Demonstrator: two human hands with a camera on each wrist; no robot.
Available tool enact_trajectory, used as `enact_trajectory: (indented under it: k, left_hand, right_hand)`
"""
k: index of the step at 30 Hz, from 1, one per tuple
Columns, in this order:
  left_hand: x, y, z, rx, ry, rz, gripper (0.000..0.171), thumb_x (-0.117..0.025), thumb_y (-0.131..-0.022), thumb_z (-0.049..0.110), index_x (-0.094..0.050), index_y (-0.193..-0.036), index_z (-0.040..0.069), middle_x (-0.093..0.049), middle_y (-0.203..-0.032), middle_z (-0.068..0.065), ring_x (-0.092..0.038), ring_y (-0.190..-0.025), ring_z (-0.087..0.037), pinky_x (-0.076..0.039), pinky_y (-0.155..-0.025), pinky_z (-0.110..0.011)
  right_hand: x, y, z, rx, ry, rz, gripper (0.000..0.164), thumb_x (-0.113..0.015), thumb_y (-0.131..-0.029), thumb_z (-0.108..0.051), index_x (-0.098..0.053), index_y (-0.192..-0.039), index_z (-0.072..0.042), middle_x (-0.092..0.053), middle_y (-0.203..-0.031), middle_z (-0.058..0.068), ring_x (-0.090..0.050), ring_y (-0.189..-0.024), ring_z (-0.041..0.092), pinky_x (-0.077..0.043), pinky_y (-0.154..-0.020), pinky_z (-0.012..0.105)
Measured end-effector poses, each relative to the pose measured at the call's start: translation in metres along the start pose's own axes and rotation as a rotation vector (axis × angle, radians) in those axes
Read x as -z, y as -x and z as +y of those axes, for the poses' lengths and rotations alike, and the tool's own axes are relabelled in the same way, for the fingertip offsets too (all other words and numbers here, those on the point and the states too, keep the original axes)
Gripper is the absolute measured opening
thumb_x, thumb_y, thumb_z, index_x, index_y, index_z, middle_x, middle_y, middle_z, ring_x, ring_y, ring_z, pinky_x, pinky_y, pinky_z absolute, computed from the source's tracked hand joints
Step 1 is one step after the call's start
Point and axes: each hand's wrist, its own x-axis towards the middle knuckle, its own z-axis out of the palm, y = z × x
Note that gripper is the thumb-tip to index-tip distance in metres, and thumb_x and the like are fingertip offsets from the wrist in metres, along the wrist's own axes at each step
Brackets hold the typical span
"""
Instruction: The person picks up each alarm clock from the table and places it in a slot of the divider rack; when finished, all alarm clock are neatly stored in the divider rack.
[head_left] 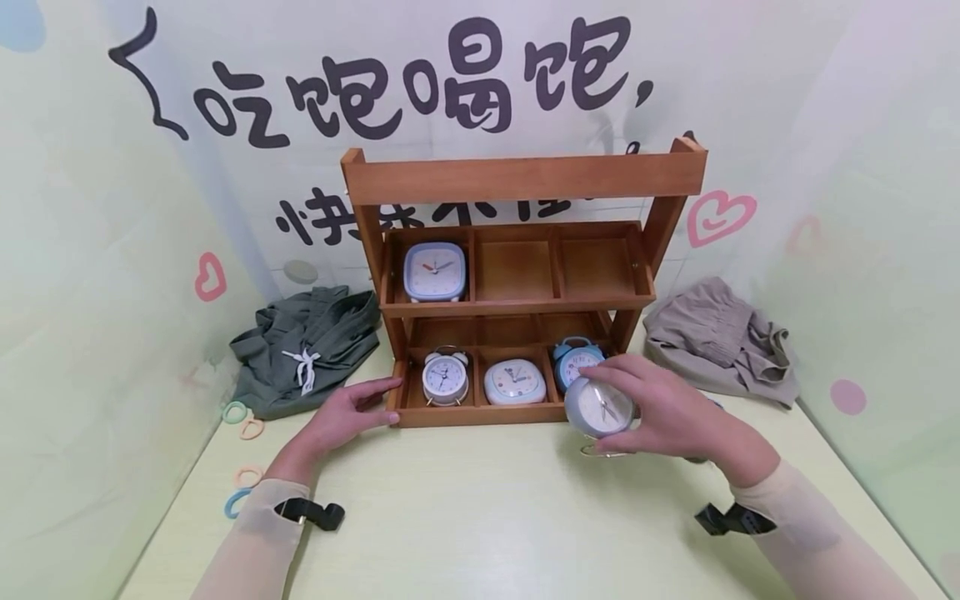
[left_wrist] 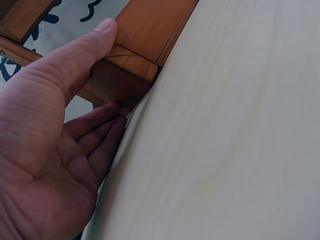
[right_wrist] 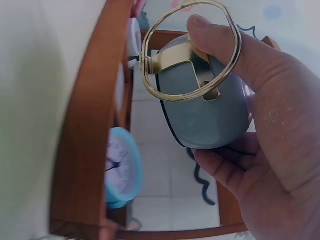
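My right hand (head_left: 663,408) holds a small round grey alarm clock (head_left: 598,408) between thumb and fingers, in front of the lower right compartment. Its gold ring stand (right_wrist: 235,75) shows in the right wrist view. Just behind it, a blue twin-bell alarm clock (head_left: 577,362) stands in that compartment, partly covered. At the lower left corner of the brown wooden shelf (head_left: 480,417), my left hand (head_left: 348,417) touches the wood with fairly straight fingers and thumb. A white twin-bell clock (head_left: 446,377) and a white oval clock (head_left: 514,382) occupy the other lower front compartments.
A blue-rimmed square clock (head_left: 435,272) stands in the upper left compartment. Folded dark green cloth (head_left: 300,350) lies left of the shelf, beige cloth (head_left: 720,342) to its right. Several coloured rings, including a blue one (head_left: 237,502), lie near the table's left edge.
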Motion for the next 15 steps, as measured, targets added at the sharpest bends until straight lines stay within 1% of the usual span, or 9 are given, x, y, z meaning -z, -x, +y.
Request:
enact_trajectory:
  k: [4,8,15]
  left_hand:
    - [0.001,0.0,-0.003,-0.01,0.003,-0.002,0.066,-0.093,-0.094,0.029,-0.069,-0.155,0.017,-0.057,-0.165,-0.012,-0.054,-0.151,-0.042,-0.042,-0.128,-0.054]
    - [0.001,0.0,-0.002,-0.01,0.005,-0.001,0.066,-0.093,-0.094,0.029,-0.069,-0.155,0.017,-0.057,-0.165,-0.012,-0.054,-0.151,-0.041,-0.042,-0.128,-0.054]
    - [0.0,-0.001,-0.005,-0.012,0.006,0.004,0.066,-0.093,-0.094,0.029,-0.069,-0.154,0.018,-0.057,-0.165,-0.01,-0.055,-0.151,-0.039,-0.042,-0.128,-0.053]
  right_hand:
    - [0.011,-0.023,0.002,-0.003,0.014,0.001,0.101,-0.107,-0.07,-0.051,-0.065,-0.154,-0.014,-0.066,-0.135,0.008,-0.064,-0.114,0.022,-0.065,-0.077,0.038]
    - [0.023,-0.048,0.003,-0.037,0.007,0.009,0.101,-0.107,-0.072,-0.047,-0.063,-0.155,-0.012,-0.065,-0.138,0.011,-0.062,-0.117,0.025,-0.065,-0.077,0.04]
    - [0.046,-0.091,0.002,-0.036,-0.004,0.068,0.101,-0.109,-0.071,-0.039,-0.062,-0.156,-0.01,-0.064,-0.139,0.013,-0.059,-0.124,0.029,-0.067,-0.081,0.046]
